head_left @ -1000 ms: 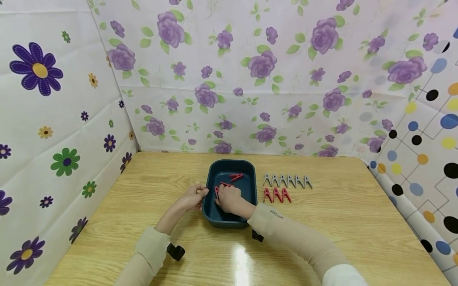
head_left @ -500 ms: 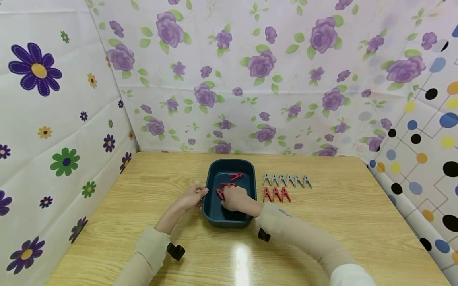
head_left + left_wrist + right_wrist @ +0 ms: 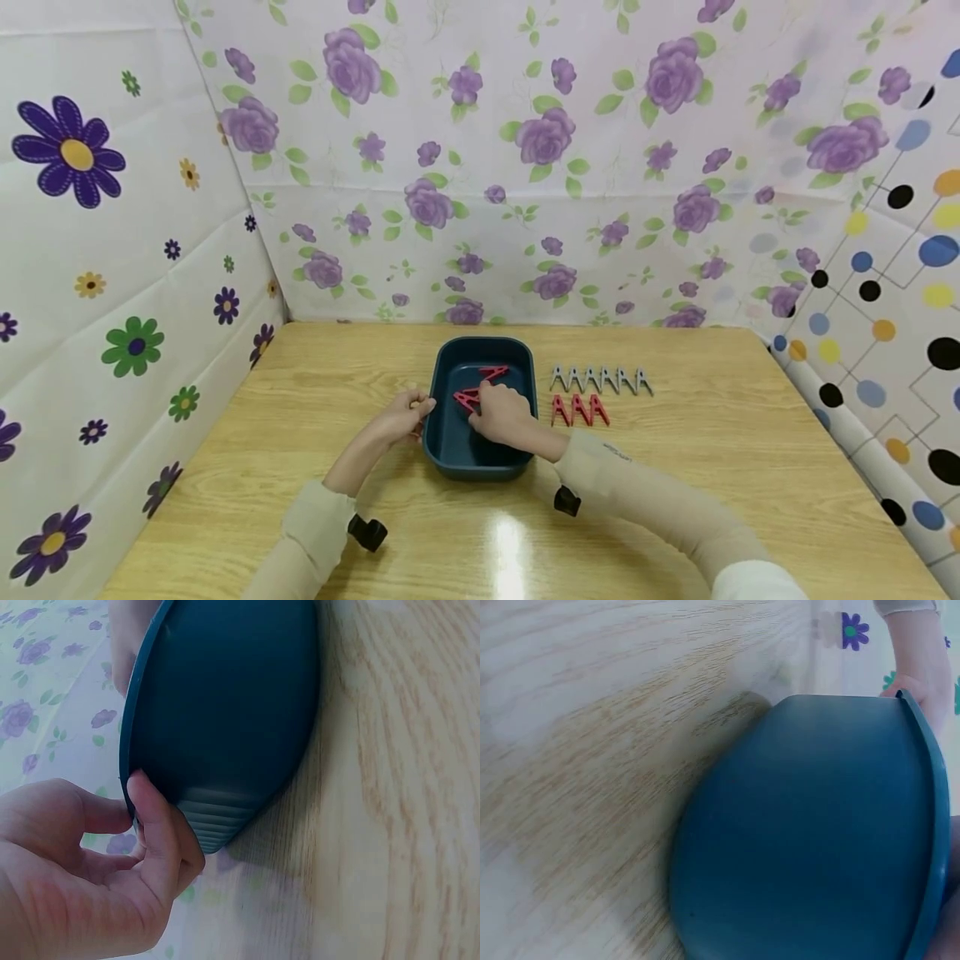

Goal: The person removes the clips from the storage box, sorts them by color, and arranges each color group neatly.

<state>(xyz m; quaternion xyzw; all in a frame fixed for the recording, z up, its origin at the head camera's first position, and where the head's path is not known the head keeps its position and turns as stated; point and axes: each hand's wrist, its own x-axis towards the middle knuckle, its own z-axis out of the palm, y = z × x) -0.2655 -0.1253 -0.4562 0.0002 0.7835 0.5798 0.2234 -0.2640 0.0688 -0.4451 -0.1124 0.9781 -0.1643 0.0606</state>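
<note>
A dark blue-green plastic bin [image 3: 435, 446] stands on the wooden table. My left hand [image 3: 401, 415] pinches its left rim, thumb and fingers on either side of the wall, as the left wrist view shows. My right hand [image 3: 506, 414] reaches down inside the bin. Its thumb and index finger grip a red clothespin [image 3: 462, 401], whose far end sticks out to the left. Right behind that one, another red clothespin [image 3: 471, 390] is partly covered by the fingers. A further red clothespin [image 3: 493, 372] lies toward the bin's back. The right wrist view mostly shows the bin's outer wall [image 3: 802, 825].
Right of the bin, several grey clothespins [image 3: 591, 378] form a row on the table [image 3: 675, 467]. In front of them lie three red clothespins [image 3: 580, 410] side by side. A flowered cloth [image 3: 480, 233] hangs behind the table.
My right hand has shifted to the right within the bin, and the red clothespin at its fingertips has turned and moved slightly right. The left hand stays at the rim.
</note>
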